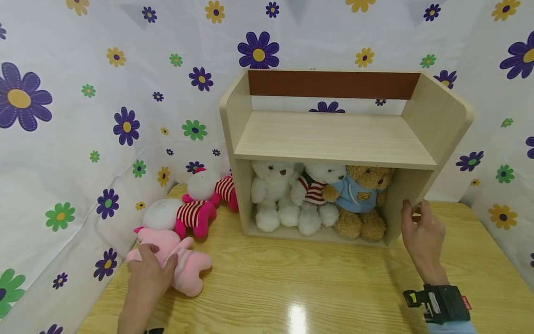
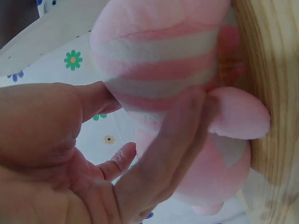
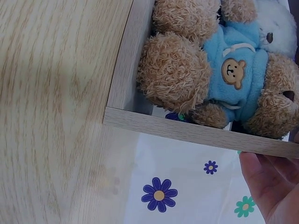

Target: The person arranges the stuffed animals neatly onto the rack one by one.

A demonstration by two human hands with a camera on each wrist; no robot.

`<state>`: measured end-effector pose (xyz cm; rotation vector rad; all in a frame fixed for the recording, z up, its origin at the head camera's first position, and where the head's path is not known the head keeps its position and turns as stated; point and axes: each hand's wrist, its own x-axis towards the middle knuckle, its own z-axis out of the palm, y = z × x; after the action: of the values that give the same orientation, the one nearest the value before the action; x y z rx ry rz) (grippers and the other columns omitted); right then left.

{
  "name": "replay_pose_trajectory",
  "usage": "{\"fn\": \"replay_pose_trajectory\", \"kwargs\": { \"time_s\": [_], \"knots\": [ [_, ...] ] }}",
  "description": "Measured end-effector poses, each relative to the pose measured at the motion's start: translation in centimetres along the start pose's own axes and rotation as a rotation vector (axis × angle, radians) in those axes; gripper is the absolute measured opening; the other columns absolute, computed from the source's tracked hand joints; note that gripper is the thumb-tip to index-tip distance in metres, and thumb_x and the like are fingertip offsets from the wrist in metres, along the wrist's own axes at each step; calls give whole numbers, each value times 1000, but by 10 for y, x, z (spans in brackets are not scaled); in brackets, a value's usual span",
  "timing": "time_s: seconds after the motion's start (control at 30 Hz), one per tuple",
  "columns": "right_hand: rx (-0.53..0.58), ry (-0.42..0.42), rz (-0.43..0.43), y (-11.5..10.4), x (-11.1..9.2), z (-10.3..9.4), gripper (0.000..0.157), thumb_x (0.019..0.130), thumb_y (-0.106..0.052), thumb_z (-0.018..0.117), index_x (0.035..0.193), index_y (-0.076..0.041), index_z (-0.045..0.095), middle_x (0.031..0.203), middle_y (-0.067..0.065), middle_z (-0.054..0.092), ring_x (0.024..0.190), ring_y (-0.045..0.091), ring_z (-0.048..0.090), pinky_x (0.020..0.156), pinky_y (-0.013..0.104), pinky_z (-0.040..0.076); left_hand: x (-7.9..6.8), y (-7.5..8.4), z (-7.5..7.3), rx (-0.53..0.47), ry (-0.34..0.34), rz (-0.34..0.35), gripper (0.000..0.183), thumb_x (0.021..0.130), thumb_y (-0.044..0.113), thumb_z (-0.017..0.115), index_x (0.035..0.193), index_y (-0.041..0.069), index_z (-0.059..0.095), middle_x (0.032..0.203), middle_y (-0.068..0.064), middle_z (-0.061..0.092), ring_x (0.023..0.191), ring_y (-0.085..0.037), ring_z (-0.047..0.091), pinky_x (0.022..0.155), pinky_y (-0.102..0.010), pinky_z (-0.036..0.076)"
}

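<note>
My left hand (image 1: 150,273) holds a pink plush toy (image 1: 189,273) with white stripes on its body, at the table's left side. In the left wrist view, the thumb and fingers of the left hand (image 2: 140,177) lie around the striped plush body (image 2: 159,60). My right hand (image 1: 423,236) grips the right side panel of a light wooden shelf (image 1: 333,137) near its front edge. The right wrist view shows fingers of the right hand (image 3: 273,182) against the panel's outer face, beside a brown teddy bear (image 3: 175,72) in a blue hoodie.
In the shelf's lower compartment sit a white bear (image 1: 273,195), a white plush in a striped top (image 1: 314,195) and the brown bear (image 1: 360,199). Two plush toys in red stripes, a nearer one (image 1: 193,215) and a farther one (image 1: 225,188), lie left of the shelf on the wooden table (image 1: 267,278).
</note>
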<state>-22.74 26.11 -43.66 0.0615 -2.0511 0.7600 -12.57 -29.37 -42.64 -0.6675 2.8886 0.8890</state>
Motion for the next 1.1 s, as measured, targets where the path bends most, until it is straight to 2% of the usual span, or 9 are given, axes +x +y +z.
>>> {"fn": "replay_pose_trajectory", "kwargs": {
  "time_s": [0.13, 0.23, 0.33, 0.43, 0.5, 0.6, 0.73, 0.93, 1.1],
  "knots": [
    [-2, -5, 0, 0, 0, 0, 27, 97, -9, 62, 112, 14, 65, 88, 36, 71, 64, 49, 70, 68, -6, 25, 0, -3, -3, -46, 19, 19, 63, 98, 30, 55, 137, -6, 20, 120, -48, 28, 100, -59, 48, 87, -68, 45],
    [-4, -7, -8, 1, 0, 0, 27, 97, -9, 62, 111, 14, 65, 88, 36, 71, 64, 49, 70, 67, -6, 25, -5, -4, -10, -83, 78, 30, 67, 95, 23, 59, 140, -8, 19, 124, -50, 27, 105, -59, 43, 89, -69, 43],
    [-3, 1, -15, 1, -1, 1, 26, 96, -9, 63, 110, 14, 65, 86, 36, 71, 63, 48, 70, 67, -5, 26, -15, 1, -23, -105, 176, 30, 71, 93, 18, 62, 144, -7, 20, 125, -45, 29, 107, -55, 38, 88, -68, 41],
    [-9, 5, -17, 0, -1, 0, 26, 96, -9, 62, 109, 14, 65, 85, 35, 71, 62, 48, 69, 65, -4, 27, -27, 10, -33, -109, 327, 61, 69, 91, 13, 67, 145, -3, 27, 124, -37, 36, 105, -51, 41, 85, -64, 41],
    [-13, 3, -16, 0, -1, 0, 26, 96, -9, 62, 109, 14, 65, 85, 35, 71, 61, 48, 69, 64, -3, 27, -33, 17, -34, -114, 431, 118, 70, 89, 10, 71, 145, -1, 32, 124, -32, 39, 104, -48, 45, 83, -61, 43],
    [-15, 4, -16, 0, -1, -1, 25, 96, -8, 62, 109, 13, 64, 85, 36, 71, 62, 48, 70, 64, -4, 27, -34, 22, -28, -107, 606, 325, 75, 79, -1, 79, 143, -4, 40, 117, -30, 45, 97, -45, 53, 75, -59, 49],
    [-5, 12, -24, 2, -2, 0, 24, 96, -7, 63, 109, 13, 65, 85, 35, 71, 62, 48, 70, 66, -5, 27, -25, 22, -16, -50, 709, 564, 90, 71, -9, 83, 148, -13, 37, 107, -32, 50, 89, -45, 60, 70, -63, 56],
    [-1, 10, -31, 3, -3, 1, 23, 96, -7, 63, 108, 13, 65, 83, 34, 71, 61, 48, 70, 65, -4, 28, -12, 14, 0, 81, 671, 649, 88, 69, -11, 84, 144, -20, 39, 101, -37, 49, 84, -47, 56, 71, -63, 56],
    [-2, 18, -32, 4, -3, 1, 23, 95, -7, 63, 107, 12, 65, 83, 33, 71, 61, 47, 70, 65, -4, 28, -8, 8, 10, 192, 613, 654, 83, 70, -4, 89, 139, -18, 45, 99, -35, 51, 83, -44, 53, 69, -59, 53]
  ]
}}
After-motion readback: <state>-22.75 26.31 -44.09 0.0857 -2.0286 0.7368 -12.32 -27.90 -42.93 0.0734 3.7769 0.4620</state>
